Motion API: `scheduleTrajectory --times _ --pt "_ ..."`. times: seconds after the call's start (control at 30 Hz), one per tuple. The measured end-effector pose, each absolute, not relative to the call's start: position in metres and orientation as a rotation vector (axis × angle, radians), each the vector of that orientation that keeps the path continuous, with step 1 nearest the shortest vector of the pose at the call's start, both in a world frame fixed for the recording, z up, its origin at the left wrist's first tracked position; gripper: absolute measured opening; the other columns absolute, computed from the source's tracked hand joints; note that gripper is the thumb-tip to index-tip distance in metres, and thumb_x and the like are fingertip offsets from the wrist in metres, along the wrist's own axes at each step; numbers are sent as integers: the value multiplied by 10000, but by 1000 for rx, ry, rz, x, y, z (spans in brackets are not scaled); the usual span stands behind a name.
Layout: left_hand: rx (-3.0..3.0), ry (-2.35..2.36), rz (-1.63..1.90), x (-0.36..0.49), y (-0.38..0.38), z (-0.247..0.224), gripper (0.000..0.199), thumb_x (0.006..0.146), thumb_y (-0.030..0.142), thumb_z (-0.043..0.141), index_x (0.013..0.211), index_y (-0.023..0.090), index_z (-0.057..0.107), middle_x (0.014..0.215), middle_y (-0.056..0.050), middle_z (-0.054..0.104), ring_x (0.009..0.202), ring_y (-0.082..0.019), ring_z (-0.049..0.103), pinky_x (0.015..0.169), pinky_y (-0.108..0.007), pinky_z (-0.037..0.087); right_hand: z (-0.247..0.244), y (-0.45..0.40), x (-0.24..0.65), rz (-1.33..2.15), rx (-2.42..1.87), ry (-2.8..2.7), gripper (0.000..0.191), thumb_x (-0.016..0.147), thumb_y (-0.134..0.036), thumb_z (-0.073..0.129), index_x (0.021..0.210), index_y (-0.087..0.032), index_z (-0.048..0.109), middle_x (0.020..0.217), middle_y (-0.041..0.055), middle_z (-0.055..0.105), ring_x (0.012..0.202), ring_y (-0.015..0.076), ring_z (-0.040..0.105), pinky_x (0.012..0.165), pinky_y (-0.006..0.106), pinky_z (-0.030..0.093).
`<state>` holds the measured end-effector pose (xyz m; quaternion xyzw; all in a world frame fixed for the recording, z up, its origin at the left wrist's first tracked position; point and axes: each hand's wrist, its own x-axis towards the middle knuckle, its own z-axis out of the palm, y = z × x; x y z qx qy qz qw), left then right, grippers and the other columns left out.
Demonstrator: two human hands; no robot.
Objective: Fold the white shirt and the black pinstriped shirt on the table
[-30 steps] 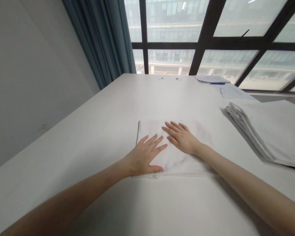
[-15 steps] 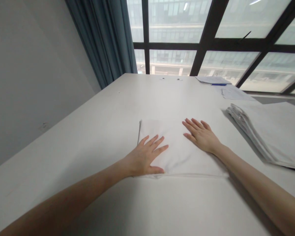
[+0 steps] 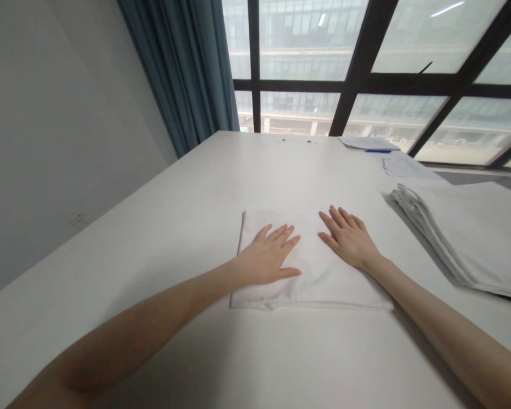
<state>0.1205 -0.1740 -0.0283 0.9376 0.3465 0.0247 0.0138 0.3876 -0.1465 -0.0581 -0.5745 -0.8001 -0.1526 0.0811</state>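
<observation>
A folded white cloth (image 3: 323,287) lies flat on the white table (image 3: 174,227), with slight creases near its front edge. My left hand (image 3: 270,255) rests palm down on its left half, fingers spread. On the right half, toward the back, my right hand (image 3: 348,236) also lies flat with its fingers stretched out. Neither hand grips anything. The cloth's right edge is partly hidden under my right hand and forearm.
To the right sits a stack of folded white cloths (image 3: 477,233). Papers (image 3: 368,143) and a blue pen (image 3: 378,151) lie at the far right of the table. Behind are a window (image 3: 300,108) and a blue curtain (image 3: 187,74); a grey wall (image 3: 68,130) runs along the left.
My left hand has slid forward and a little right over the cloth, away from its front edge. My right hand has stayed nearly in place.
</observation>
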Motion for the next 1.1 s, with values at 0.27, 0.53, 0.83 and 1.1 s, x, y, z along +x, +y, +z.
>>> scheduleTrajectory --times 0.27,0.53,0.83,1.1 --pt "2868 1111 92 149 -139 -35 808 929 681 326 1527 147 223 1603 -175 137 1489 -290 116 1168 -554 88 -55 -148 386 -444 -1753 -2415 597 996 -518 255 1494 -207 365 1566 147 312 1437 312 279 1091 496 308" --pt "2871 1174 85 114 -138 -36 712 963 625 314 1536 213 219 1610 -145 131 1489 -291 110 1163 -553 95 -53 -151 386 -410 -1801 -2388 593 998 -530 228 1497 -237 356 1574 103 309 1435 315 285 1090 526 315" --pt "2749 1431 23 57 -138 -43 690 979 603 262 1550 224 179 1616 -102 78 1492 -277 83 1171 -535 133 -56 -163 410 -270 -1979 -2261 636 981 -571 239 1521 -239 295 1579 98 296 1396 331 359 1081 546 347" --pt "2781 1514 119 47 -145 -48 641 1001 547 246 1534 192 239 1606 -117 164 1488 -263 133 1174 -516 142 -58 -174 424 -252 -1931 -2139 594 983 -510 300 1472 -183 376 1488 154 447 1372 346 393 1053 566 372"
